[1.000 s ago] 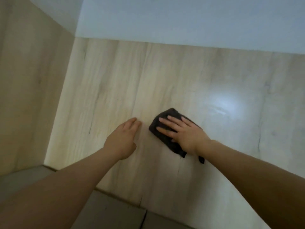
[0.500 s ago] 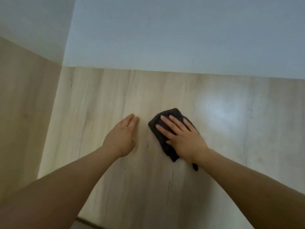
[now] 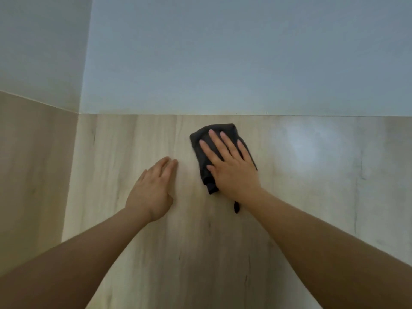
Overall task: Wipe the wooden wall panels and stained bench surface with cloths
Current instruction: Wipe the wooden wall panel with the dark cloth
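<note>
Wood panel (image 3: pixel 223 253) fills the lower frame: right hand (image 3: pixel 231 168) flat on the cloth (image 3: pixel 201 152), panel's top edge just above; left hand (image 3: pixel 151 192) open alongside.

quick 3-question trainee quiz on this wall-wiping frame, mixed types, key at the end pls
1. True or false: the left hand grips a second cloth.
2. Which hand presses the dark cloth against the wooden wall panel? A) left B) right C) both
3. Fill in: the cloth's top edge lies just below the seam where the panel meets the pale ____ wall.

Key:
1. False. It lies flat and bare on the panel, apart from the cloth.
2. B. The right hand has straight, spread fingers on the cloth.
3. Blue-grey.
</note>
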`<act>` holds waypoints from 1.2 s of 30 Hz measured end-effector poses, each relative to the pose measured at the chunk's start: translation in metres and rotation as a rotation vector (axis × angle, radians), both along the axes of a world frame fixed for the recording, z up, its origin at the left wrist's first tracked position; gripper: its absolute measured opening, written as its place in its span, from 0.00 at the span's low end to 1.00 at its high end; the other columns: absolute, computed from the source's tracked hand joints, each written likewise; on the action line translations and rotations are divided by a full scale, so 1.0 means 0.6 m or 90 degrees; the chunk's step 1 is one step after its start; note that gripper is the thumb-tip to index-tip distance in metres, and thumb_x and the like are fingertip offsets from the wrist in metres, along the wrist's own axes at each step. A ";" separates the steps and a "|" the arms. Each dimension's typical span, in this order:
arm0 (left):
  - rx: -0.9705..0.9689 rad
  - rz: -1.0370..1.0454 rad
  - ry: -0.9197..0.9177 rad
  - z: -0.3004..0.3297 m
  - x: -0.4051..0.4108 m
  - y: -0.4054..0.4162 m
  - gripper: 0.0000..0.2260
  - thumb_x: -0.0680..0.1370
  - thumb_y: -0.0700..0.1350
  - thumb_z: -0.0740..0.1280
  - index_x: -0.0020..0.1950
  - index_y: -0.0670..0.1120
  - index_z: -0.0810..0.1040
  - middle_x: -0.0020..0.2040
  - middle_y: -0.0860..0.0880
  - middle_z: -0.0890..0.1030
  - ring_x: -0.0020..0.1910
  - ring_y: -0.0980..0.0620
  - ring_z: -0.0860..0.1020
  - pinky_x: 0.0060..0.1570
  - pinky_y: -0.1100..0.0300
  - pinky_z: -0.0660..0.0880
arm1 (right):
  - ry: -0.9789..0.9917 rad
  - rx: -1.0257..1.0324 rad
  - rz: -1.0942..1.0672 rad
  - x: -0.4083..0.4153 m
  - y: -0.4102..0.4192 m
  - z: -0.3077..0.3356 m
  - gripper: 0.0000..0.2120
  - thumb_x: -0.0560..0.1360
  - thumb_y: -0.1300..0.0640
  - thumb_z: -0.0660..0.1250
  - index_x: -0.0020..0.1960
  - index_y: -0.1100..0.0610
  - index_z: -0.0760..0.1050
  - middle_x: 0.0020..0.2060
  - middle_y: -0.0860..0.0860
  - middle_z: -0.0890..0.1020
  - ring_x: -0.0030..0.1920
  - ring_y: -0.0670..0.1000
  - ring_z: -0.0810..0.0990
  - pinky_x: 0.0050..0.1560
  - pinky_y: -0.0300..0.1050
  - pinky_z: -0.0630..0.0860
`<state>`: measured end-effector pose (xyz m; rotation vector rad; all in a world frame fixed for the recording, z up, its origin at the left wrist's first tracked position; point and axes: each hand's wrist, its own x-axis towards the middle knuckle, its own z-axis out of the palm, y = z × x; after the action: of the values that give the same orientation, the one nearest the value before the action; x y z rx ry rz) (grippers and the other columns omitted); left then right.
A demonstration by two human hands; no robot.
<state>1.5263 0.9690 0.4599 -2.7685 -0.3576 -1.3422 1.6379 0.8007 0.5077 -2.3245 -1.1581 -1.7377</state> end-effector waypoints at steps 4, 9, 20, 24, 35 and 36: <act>-0.054 -0.024 0.010 0.003 0.001 0.015 0.36 0.76 0.42 0.64 0.78 0.47 0.47 0.78 0.46 0.49 0.74 0.44 0.58 0.73 0.53 0.57 | -0.008 0.253 -0.033 0.017 -0.048 0.007 0.27 0.79 0.46 0.49 0.77 0.49 0.53 0.77 0.54 0.54 0.75 0.55 0.53 0.72 0.53 0.45; -0.109 -0.109 0.017 0.009 0.001 0.033 0.33 0.77 0.40 0.64 0.78 0.47 0.51 0.77 0.48 0.51 0.71 0.45 0.64 0.68 0.55 0.64 | 0.058 0.233 -0.004 -0.019 0.048 0.028 0.28 0.80 0.47 0.50 0.78 0.46 0.46 0.77 0.52 0.45 0.77 0.54 0.44 0.73 0.54 0.39; -0.540 -0.543 -0.267 0.126 0.041 -0.074 0.23 0.81 0.56 0.53 0.74 0.49 0.64 0.73 0.50 0.67 0.71 0.53 0.65 0.73 0.53 0.60 | 0.302 0.034 0.330 -0.053 0.059 0.066 0.30 0.76 0.69 0.56 0.76 0.57 0.56 0.77 0.51 0.53 0.77 0.51 0.48 0.74 0.44 0.42; -0.371 -0.304 -0.260 0.129 0.103 -0.113 0.27 0.83 0.53 0.50 0.78 0.45 0.42 0.78 0.48 0.41 0.76 0.50 0.40 0.72 0.57 0.39 | 0.163 0.203 0.312 -0.036 -0.007 0.031 0.19 0.74 0.68 0.62 0.64 0.60 0.75 0.64 0.54 0.73 0.64 0.55 0.69 0.59 0.42 0.68; -0.378 -0.008 -0.232 0.079 0.120 -0.054 0.28 0.83 0.52 0.50 0.77 0.49 0.38 0.78 0.48 0.37 0.76 0.46 0.37 0.72 0.43 0.41 | 0.066 0.276 0.245 0.004 -0.056 -0.030 0.24 0.68 0.74 0.63 0.63 0.62 0.75 0.59 0.56 0.76 0.57 0.58 0.74 0.54 0.50 0.74; -0.327 -0.022 -0.225 0.063 0.124 -0.077 0.28 0.83 0.53 0.49 0.77 0.49 0.37 0.77 0.49 0.36 0.76 0.46 0.37 0.72 0.43 0.40 | 0.061 0.294 0.237 0.005 -0.057 -0.034 0.24 0.68 0.73 0.63 0.63 0.62 0.75 0.59 0.57 0.76 0.57 0.59 0.74 0.54 0.51 0.74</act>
<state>1.6009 0.9229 0.4978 -2.9044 -0.7705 -2.0010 1.6407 0.7667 0.4873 -1.7734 -0.9667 -1.5385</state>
